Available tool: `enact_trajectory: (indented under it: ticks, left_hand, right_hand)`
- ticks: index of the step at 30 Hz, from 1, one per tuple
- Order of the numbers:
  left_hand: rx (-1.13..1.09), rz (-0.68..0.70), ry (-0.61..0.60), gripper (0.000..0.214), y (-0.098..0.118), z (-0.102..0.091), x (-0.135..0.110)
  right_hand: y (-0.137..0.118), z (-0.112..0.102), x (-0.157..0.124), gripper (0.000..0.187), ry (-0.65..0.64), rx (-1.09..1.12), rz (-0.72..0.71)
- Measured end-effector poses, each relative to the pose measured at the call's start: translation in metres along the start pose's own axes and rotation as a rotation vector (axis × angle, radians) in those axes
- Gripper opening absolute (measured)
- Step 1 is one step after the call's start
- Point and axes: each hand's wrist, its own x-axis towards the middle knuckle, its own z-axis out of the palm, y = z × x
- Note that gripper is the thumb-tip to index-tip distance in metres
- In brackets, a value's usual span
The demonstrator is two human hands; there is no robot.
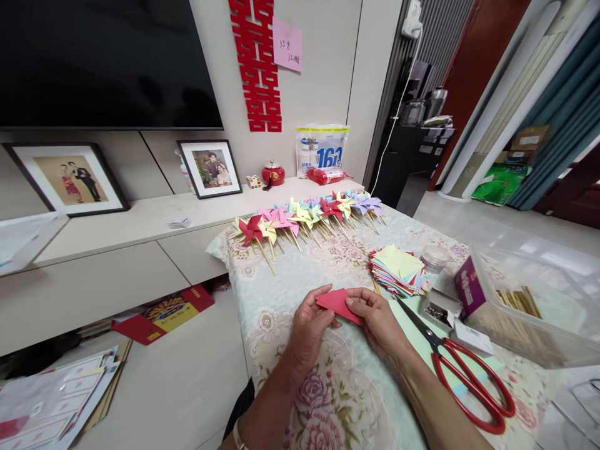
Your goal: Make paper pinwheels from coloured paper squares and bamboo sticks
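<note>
A piece of red paper (341, 302), which looks folded, is held level above the flowered tablecloth. My left hand (313, 319) pinches its left edge, and my right hand (370, 312) grips the right side with the thumb on top. To the right of my right hand lie scissors (435, 342) with red handles, resting on pale green paper (407, 324). Just beyond is a stack of coloured paper squares (398, 269), a cream sheet uppermost. Several finished paper pinwheels (304, 215) on sticks line the far part of the table.
A small open box of metal pins (439, 310) and a white box (471, 337) sit by the scissors. A clear plastic bin (534, 331) with wooden sticks stands at the right. A round clear container (435, 257) is behind. The low cabinet (154, 228) borders the table's far left.
</note>
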Motion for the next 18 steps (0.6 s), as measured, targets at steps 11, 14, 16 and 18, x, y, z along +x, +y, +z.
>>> enact_trajectory:
  ticks: [11, 14, 16, 18]
  left_hand:
    - [0.008, 0.008, -0.001, 0.05, -0.0042, -0.0016, 0.0028]
    - [0.018, 0.027, 0.001, 0.061, -0.0037, -0.001, 0.0019]
    - [0.031, 0.054, 0.006, 0.065, -0.0037, -0.0008, 0.0017]
    - [0.054, 0.076, 0.015, 0.06, -0.0044, -0.0011, 0.0022]
  right_hand:
    - [-0.0021, 0.0023, -0.0041, 0.035, -0.081, -0.052, 0.007]
    - [-0.0042, 0.0045, -0.0068, 0.033, -0.129, -0.096, -0.008]
    - [-0.0054, 0.0053, -0.0078, 0.032, -0.156, -0.15, -0.041]
    - [-0.0054, 0.0047, -0.0076, 0.031, -0.165, -0.214, -0.078]
